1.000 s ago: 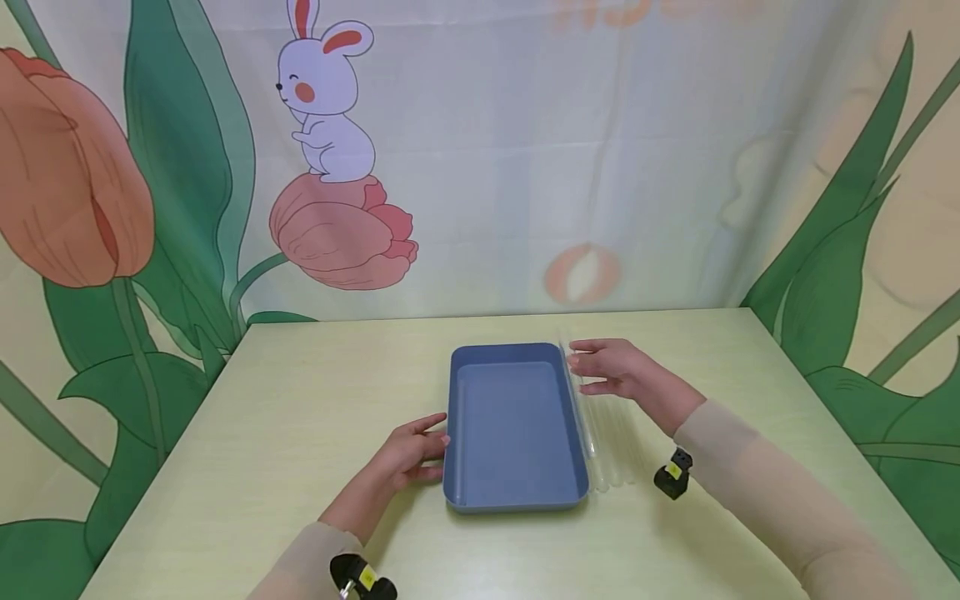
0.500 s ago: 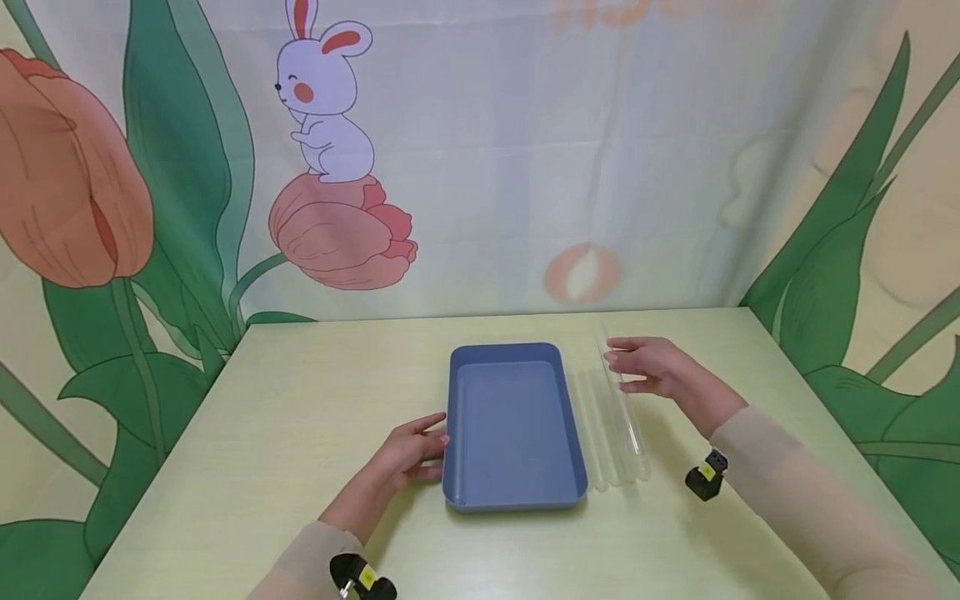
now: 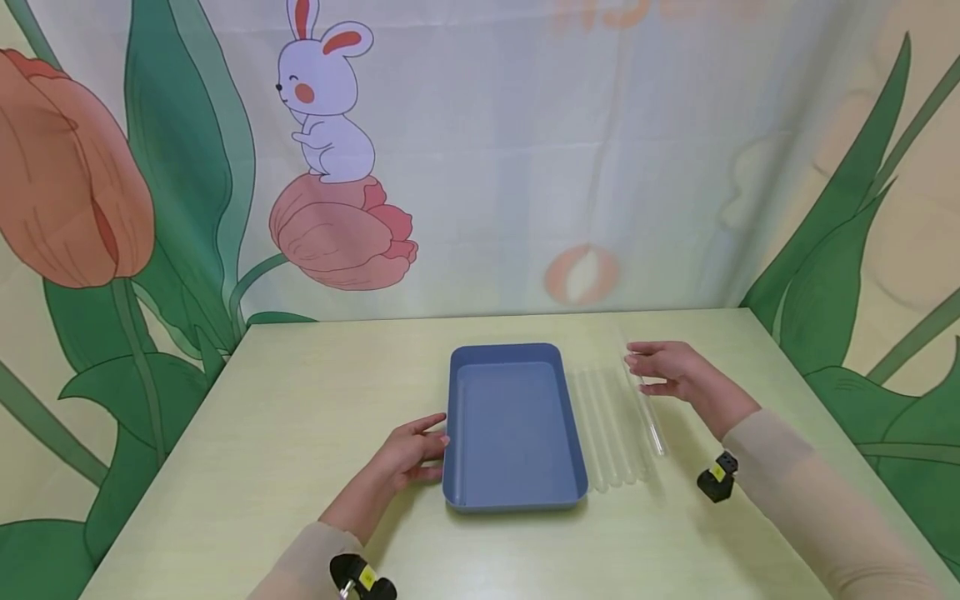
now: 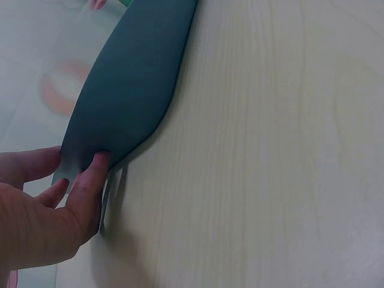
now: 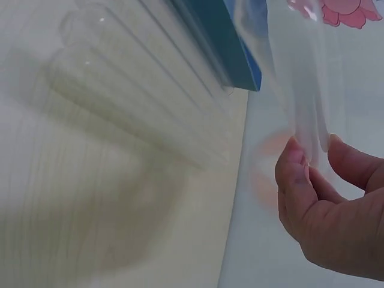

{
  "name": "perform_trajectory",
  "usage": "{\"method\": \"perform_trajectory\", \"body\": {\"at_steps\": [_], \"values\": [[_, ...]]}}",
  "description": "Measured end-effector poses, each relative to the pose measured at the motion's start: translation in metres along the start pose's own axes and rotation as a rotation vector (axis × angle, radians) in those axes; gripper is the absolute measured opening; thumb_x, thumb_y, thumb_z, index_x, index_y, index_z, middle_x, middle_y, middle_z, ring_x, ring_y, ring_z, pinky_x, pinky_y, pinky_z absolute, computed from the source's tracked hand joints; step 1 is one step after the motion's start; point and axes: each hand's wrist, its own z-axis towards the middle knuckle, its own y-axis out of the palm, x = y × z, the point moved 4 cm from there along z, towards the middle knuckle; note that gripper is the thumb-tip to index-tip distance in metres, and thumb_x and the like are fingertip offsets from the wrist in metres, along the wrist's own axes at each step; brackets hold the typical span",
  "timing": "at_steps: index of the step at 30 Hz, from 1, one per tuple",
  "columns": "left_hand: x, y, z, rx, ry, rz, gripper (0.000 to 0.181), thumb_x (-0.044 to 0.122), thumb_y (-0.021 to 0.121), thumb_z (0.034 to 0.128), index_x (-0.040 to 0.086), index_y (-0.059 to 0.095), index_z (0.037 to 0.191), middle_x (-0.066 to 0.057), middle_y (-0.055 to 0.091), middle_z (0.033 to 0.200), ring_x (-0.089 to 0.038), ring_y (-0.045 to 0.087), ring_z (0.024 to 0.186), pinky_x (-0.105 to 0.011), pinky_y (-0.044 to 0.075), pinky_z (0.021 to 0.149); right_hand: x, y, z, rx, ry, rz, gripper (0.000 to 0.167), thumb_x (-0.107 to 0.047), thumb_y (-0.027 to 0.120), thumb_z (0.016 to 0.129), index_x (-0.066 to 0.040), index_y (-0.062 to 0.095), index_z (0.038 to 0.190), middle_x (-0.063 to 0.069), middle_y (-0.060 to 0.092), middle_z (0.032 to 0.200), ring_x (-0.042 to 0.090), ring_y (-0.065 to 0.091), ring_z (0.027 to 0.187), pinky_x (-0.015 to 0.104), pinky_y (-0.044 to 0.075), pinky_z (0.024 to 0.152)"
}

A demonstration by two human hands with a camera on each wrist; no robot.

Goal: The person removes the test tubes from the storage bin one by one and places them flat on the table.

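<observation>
A blue rectangular tray (image 3: 517, 433) lies on the table in the head view. My left hand (image 3: 412, 450) grips its left wall, a fingertip on the rim. In the left wrist view the digits of that hand (image 4: 48, 210) meet the tray's outer side (image 4: 126, 78). To the right of the tray, my right hand (image 3: 671, 367) pinches the far part of a clear test tube (image 3: 651, 421), which slants over the table. Several more clear test tubes (image 3: 607, 442) lie side by side between it and the tray. The right wrist view shows the held tube (image 5: 309, 108) between thumb and fingers.
The pale wood-grain table (image 3: 330, 375) carries the tray and tubes. Behind it hangs a printed cloth (image 3: 487, 167) with a rabbit and tulips. A small black device with a yellow tag (image 3: 717, 477) is by the right sleeve, and another (image 3: 363, 577) by the left.
My right hand has moved right, carrying the test tube from beside the tray's right edge to beyond the row of lying tubes. The left hand and tray have stayed put.
</observation>
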Motion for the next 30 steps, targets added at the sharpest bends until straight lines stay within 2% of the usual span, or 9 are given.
{"method": "perform_trajectory", "body": {"at_steps": [3,7,11,23,30], "values": [[0.0,0.0,0.0,-0.001,0.0,-0.004,0.058,0.002,0.057,0.0999,0.002,0.041,0.155,-0.029,0.049,0.153,-0.02,0.069,0.105,-0.042,0.062,0.084,0.005,-0.004,0.002,-0.002,0.003,0.014,0.062,-0.02,0.055,0.106,-0.001,0.03,0.16,0.008,0.06,0.132,0.008,0.058,0.099,0.02,0.056,0.078],[0.001,0.0,0.0,0.0,-0.002,-0.001,0.057,0.001,0.057,0.0998,0.002,0.041,0.155,-0.029,0.048,0.153,-0.02,0.068,0.105,-0.042,0.062,0.084,0.014,-0.008,0.006,-0.012,0.017,0.047,0.061,-0.017,0.055,0.106,0.0,0.03,0.159,-0.006,0.064,0.109,0.005,0.059,0.092,0.021,0.056,0.076],[0.001,0.0,-0.001,0.001,-0.005,0.0,0.057,0.001,0.057,0.0998,0.002,0.042,0.155,-0.029,0.048,0.153,-0.021,0.068,0.107,-0.043,0.062,0.084,0.022,-0.009,0.012,-0.004,0.039,0.065,0.061,-0.016,0.056,0.105,0.001,0.031,0.159,-0.011,0.063,0.095,0.006,0.058,0.091,0.022,0.054,0.075],[0.0,0.0,-0.001,0.006,-0.006,0.002,0.057,0.002,0.057,0.1003,0.002,0.042,0.155,-0.028,0.049,0.153,-0.024,0.069,0.111,-0.043,0.062,0.086,0.043,-0.003,0.029,0.069,0.117,0.054,0.056,-0.009,0.055,0.105,0.002,0.035,0.156,-0.008,0.061,0.089,0.011,0.055,0.087,0.025,0.053,0.073],[0.0,0.0,-0.001,0.01,0.002,0.002,0.057,0.001,0.057,0.1,0.002,0.042,0.155,-0.029,0.05,0.152,-0.021,0.069,0.108,-0.041,0.062,0.082,0.051,-0.002,0.041,0.123,0.172,0.037,0.054,-0.007,0.056,0.104,0.001,0.039,0.155,-0.003,0.059,0.088,0.013,0.053,0.084,0.024,0.052,0.069]]}}
